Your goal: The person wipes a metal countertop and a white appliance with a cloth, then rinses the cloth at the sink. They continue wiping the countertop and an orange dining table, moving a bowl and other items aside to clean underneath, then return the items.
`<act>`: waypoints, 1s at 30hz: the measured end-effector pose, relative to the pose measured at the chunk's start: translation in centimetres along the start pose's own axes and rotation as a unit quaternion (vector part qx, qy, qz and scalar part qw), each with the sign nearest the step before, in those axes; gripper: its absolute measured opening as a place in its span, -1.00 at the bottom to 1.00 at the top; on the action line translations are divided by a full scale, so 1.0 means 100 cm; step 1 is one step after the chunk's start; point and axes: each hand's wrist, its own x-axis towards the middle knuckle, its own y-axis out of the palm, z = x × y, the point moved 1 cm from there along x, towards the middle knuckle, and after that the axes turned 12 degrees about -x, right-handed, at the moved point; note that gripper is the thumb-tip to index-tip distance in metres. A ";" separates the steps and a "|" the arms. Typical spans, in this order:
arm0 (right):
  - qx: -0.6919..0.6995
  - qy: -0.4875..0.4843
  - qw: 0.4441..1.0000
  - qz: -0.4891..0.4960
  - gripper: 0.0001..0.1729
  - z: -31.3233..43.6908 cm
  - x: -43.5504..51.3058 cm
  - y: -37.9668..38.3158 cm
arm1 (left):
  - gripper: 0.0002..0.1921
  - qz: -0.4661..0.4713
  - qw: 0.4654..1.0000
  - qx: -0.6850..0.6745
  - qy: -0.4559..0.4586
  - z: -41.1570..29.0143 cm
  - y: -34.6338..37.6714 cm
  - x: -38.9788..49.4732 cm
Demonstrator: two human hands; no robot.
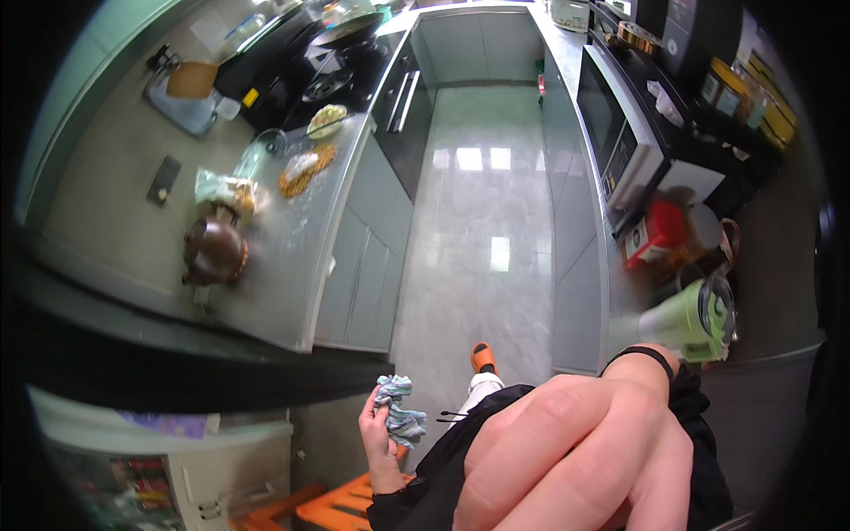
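Observation:
My left hand (378,439) is low in the view and grips a bunched, striped cloth (402,415) in pale blue and grey. The cloth hangs above the floor, clear of the counters. My right hand (578,445) is raised very close to the camera and fills much of the lower right. Its fingers are bent and their tips lie out of sight, so whether they hold anything is hidden. A black band (641,354) circles the right wrist. Just beyond it stands a light green blender jug (687,322) on the right counter.
Along the left counter (279,272) are a brown pot (214,249), a plastic bag (229,189), a bowl of food (327,122) and a hob (329,86). A microwave (614,133) and red container (654,232) stand right. An orange chair (339,504) is at lower left.

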 end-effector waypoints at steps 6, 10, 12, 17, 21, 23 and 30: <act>-0.019 0.004 1.000 -0.003 -0.53 -0.092 0.033 -0.095 | -0.57 0.069 0.997 0.039 0.000 -0.042 0.112 0.142; -0.052 0.000 0.998 -0.027 -0.49 -0.140 0.047 -0.157 | -0.56 0.131 0.989 0.054 -0.036 -0.065 0.190 0.225; -0.072 -0.003 0.997 -0.037 -0.48 -0.158 0.051 -0.190 | -0.57 0.165 0.983 0.058 -0.050 -0.065 0.228 0.262; -0.098 0.008 0.995 -0.036 -0.43 -0.221 0.072 -0.284 | -0.58 0.211 0.969 0.114 -0.058 -0.063 0.318 0.357; -0.079 0.009 0.996 -0.035 -0.39 -0.272 0.094 -0.371 | -0.59 0.195 0.973 0.106 -0.064 -0.058 0.391 0.425; -0.052 0.003 0.998 -0.034 -0.37 -0.299 0.104 -0.410 | -0.59 0.188 0.977 0.090 -0.044 -0.056 0.422 0.461; -0.062 0.114 0.992 -0.001 -0.29 -0.402 0.127 -0.554 | -0.61 0.123 0.988 0.097 -0.014 -0.040 0.506 0.597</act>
